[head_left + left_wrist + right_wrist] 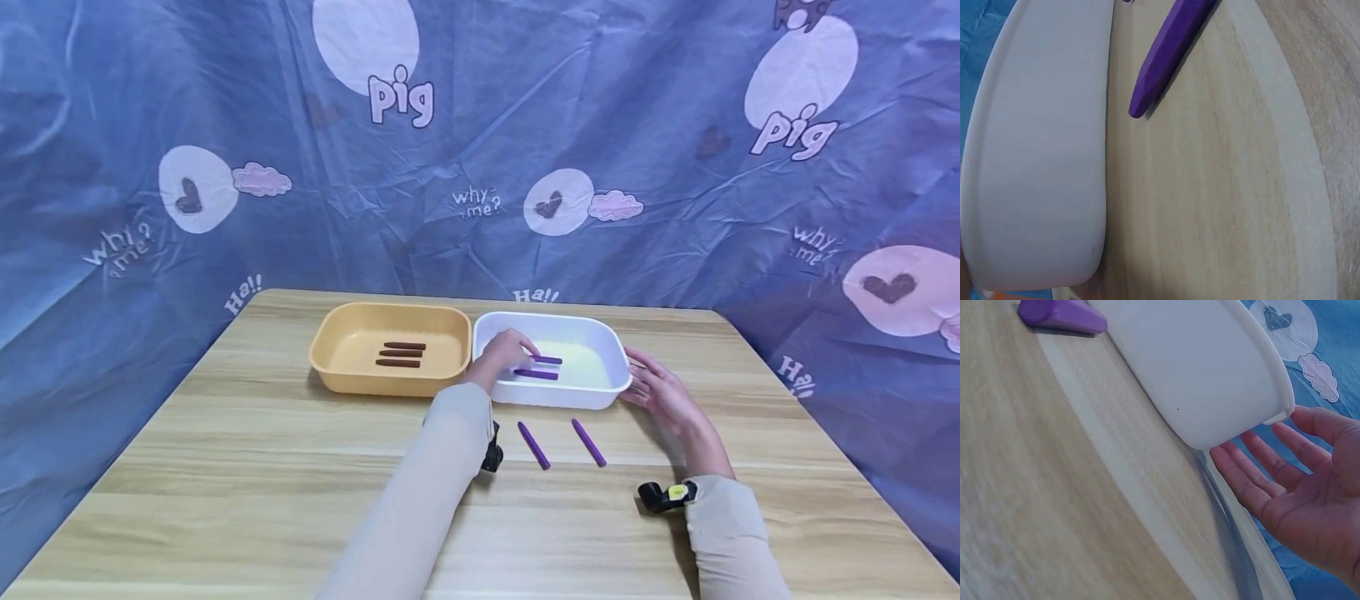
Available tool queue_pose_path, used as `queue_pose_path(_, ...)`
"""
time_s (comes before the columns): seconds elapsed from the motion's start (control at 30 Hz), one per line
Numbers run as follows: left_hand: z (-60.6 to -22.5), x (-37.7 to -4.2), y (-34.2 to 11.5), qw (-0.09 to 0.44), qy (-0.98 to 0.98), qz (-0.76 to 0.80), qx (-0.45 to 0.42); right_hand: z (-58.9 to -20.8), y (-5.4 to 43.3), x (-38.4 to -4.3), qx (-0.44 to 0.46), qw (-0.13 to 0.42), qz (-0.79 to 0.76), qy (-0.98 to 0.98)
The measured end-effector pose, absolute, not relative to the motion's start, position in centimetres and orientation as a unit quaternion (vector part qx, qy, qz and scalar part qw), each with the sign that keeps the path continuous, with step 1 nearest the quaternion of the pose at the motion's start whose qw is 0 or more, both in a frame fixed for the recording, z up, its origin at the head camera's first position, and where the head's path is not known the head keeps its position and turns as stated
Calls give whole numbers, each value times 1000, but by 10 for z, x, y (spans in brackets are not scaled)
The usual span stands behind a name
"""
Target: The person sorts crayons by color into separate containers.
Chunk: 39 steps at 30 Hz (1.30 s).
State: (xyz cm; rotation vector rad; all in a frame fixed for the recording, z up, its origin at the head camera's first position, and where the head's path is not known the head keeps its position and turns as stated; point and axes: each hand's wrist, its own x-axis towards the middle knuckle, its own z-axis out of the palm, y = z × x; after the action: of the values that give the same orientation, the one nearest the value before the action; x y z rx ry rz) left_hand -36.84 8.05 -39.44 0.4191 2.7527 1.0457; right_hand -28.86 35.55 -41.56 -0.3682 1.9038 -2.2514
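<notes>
My left hand (507,350) reaches over the near rim into the white bin (551,396). Its fingers are bent at one end of a purple crayon (549,361) and appear to pinch it; the thumb is hidden. Just nearer, a second purple crayon (537,375) lies on the bin's floor. My right hand (663,396) rests with extended, spread fingers against the bin's right end, as the right wrist view shows at the bin's corner (1229,419). Two more purple crayons lie on the table before the bin, a left one (534,445) and a right one (588,442).
A yellow bin (390,384) touches the white one on its left and holds three brown crayons (401,353). Both bins stand on a wood-grain table (247,467). A blue printed cloth (480,150) hangs behind and at the sides.
</notes>
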Motion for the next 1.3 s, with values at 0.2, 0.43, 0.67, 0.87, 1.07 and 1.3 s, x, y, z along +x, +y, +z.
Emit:
queue_pose_path(0.2,-401,-375,81,95,928,330,145,-416,355,-288,-122,86,-758,635)
queue_pose_path(0.43,-401,-375,80,106,930,324,135,-415,354,-288,-112,85,-758,637)
queue_pose_path(0.67,-396,-371,80,101,927,334,140,-414,354,-288,-107,85,-760,636)
queue_pose_path(0.87,-384,-367,79,74,920,350,160,-415,354,-288,-109,85,-759,637)
queue_pose_path(1.07,-363,-360,73,60,909,353,214,-415,355,-287,-115,83,-761,633)
queue_pose_path(1.3,-347,-341,56,42,901,346,258,-414,354,-287,-112,87,-763,631)
